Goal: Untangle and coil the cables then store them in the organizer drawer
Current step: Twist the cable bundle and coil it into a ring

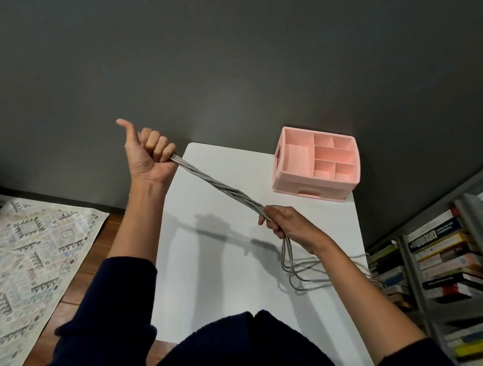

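**Still twisted: cable bundle stretched between two fists**

Clearly both hands grip tight: the left hand (pixel 148 156) is fisted round one end of the grey cables (pixel 220 185), thumb out, and the right hand (pixel 284 223) pinches the twisted strands lower down. Pulling harder would likely lock the twist. Below the right fingers, loose loops trail toward the white table (pixel 208 288) edge and could slide off. Beyond them the pink organizer (pixel 316 164) has its drawer shut; open tabletop lies between.
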